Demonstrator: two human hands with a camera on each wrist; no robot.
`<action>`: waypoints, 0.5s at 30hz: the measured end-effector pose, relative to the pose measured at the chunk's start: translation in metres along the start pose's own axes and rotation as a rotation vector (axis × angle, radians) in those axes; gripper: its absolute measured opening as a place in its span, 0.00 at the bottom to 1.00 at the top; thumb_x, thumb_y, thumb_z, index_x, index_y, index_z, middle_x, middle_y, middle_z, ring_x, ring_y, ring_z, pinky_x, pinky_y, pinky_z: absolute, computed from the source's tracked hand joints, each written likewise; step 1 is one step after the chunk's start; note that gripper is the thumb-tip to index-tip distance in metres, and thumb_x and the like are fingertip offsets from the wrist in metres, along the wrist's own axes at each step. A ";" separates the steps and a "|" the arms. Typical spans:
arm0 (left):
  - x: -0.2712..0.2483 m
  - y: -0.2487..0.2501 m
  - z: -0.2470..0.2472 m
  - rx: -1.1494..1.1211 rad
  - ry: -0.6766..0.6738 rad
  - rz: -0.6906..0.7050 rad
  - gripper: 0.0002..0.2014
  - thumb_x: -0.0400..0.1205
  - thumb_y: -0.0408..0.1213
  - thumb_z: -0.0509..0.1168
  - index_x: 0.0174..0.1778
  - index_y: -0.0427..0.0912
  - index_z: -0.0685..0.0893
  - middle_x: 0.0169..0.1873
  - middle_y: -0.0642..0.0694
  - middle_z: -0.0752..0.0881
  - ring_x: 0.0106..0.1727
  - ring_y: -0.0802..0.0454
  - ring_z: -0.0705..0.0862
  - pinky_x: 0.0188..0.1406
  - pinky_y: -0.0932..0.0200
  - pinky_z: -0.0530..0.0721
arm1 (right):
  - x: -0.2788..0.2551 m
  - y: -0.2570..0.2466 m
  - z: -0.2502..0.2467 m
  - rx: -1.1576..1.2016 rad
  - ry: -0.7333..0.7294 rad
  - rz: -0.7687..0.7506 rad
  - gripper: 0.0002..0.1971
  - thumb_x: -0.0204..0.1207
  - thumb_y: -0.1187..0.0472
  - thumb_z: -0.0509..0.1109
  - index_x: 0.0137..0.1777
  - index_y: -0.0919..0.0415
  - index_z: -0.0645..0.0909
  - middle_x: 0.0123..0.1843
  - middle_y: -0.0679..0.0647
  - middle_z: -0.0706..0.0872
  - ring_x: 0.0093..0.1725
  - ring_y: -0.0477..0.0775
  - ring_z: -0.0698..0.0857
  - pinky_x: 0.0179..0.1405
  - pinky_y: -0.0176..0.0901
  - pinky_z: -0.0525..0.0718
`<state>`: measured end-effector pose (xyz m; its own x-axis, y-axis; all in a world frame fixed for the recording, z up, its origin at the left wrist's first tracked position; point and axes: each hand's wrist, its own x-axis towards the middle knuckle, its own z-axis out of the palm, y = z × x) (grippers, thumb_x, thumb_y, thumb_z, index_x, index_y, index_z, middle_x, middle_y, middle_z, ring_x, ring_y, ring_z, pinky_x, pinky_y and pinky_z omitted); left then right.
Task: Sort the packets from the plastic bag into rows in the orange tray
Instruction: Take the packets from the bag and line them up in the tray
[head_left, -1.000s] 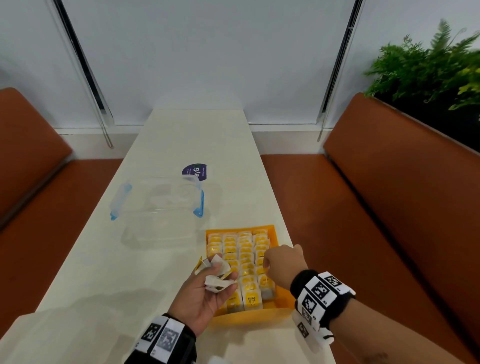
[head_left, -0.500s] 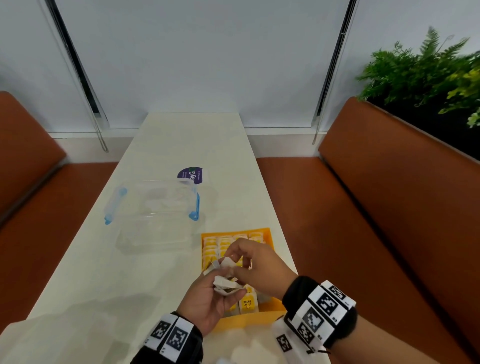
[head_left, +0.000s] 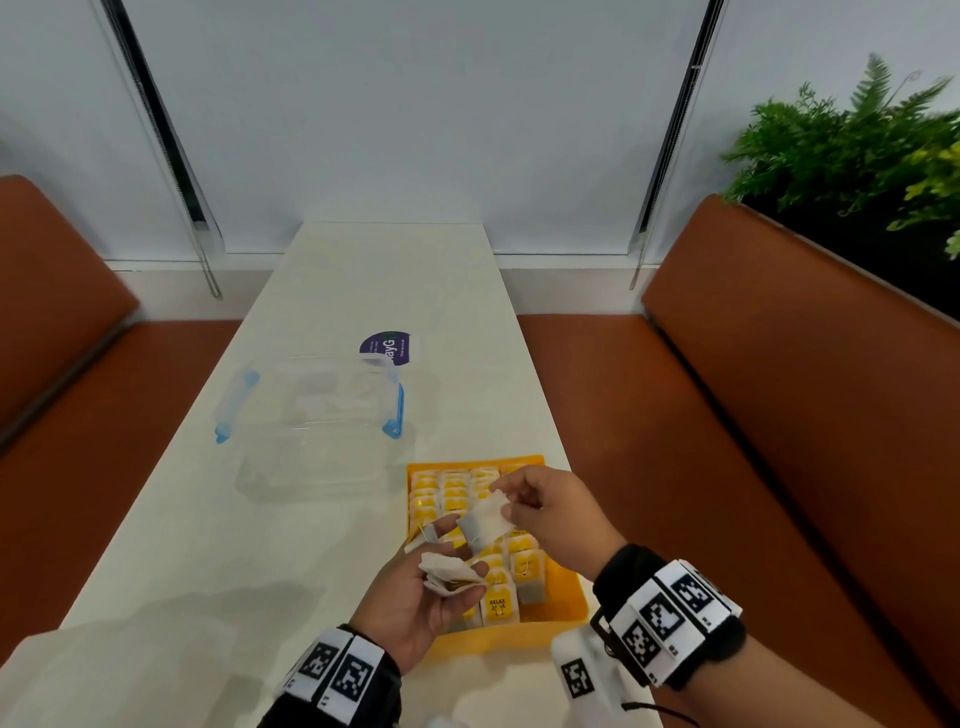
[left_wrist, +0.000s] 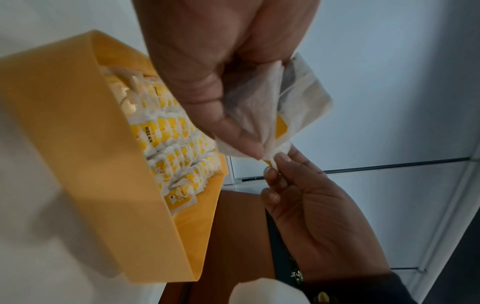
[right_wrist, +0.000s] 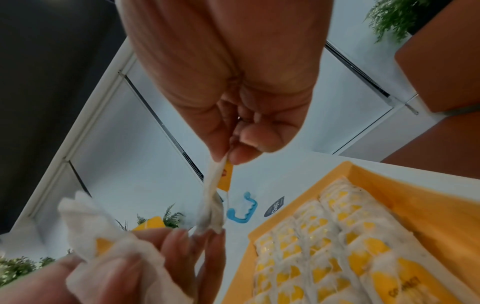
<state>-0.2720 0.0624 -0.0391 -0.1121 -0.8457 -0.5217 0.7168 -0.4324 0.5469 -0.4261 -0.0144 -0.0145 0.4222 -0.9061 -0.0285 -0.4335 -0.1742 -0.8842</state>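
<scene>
The orange tray (head_left: 569, 597) sits at the table's near right edge, filled with rows of white-and-yellow packets (head_left: 452, 493). My left hand (head_left: 415, 597) hovers over the tray's near left corner, palm up, and grips a small bunch of packets (head_left: 447, 574). My right hand (head_left: 556, 514) pinches one white packet (head_left: 485, 522) by its top edge above the tray. In the right wrist view this packet (right_wrist: 211, 201) hangs from my thumb and finger, with its lower end touching the left fingertips (right_wrist: 179, 238). The left wrist view shows the bunch (left_wrist: 298, 98) under my thumb.
A clear plastic box with blue clips (head_left: 311, 415) stands left of and behind the tray, with a purple sticker (head_left: 387, 347) behind it. Brown benches (head_left: 779, 415) flank the narrow white table (head_left: 208, 545). A green plant (head_left: 857, 145) is at far right.
My right hand left the tray's rows, came to the bunch in my left hand, pinched one packet and drew it up and to the right. The left hand stayed in place.
</scene>
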 end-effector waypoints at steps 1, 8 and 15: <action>0.001 -0.001 -0.001 -0.001 0.006 -0.003 0.13 0.81 0.26 0.55 0.54 0.41 0.82 0.42 0.35 0.84 0.30 0.42 0.88 0.21 0.54 0.87 | -0.001 -0.002 -0.002 -0.016 -0.003 0.003 0.17 0.76 0.71 0.69 0.38 0.44 0.78 0.35 0.43 0.78 0.30 0.35 0.79 0.29 0.23 0.74; 0.006 -0.001 -0.005 0.005 0.028 -0.035 0.12 0.83 0.28 0.54 0.53 0.41 0.82 0.43 0.35 0.83 0.31 0.42 0.87 0.22 0.54 0.87 | -0.007 -0.006 -0.016 -0.256 0.021 -0.096 0.09 0.75 0.67 0.72 0.41 0.52 0.88 0.39 0.41 0.74 0.38 0.36 0.75 0.38 0.24 0.70; 0.005 0.004 -0.007 -0.018 0.046 -0.019 0.12 0.84 0.28 0.53 0.52 0.40 0.82 0.45 0.35 0.82 0.39 0.39 0.84 0.23 0.54 0.88 | -0.008 0.005 -0.031 -0.555 -0.185 0.038 0.11 0.75 0.65 0.66 0.31 0.60 0.82 0.31 0.46 0.81 0.25 0.38 0.77 0.23 0.24 0.69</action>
<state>-0.2646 0.0588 -0.0435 -0.0943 -0.8222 -0.5613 0.7276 -0.4418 0.5249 -0.4568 -0.0203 -0.0044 0.5082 -0.8421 -0.1804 -0.7821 -0.3636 -0.5061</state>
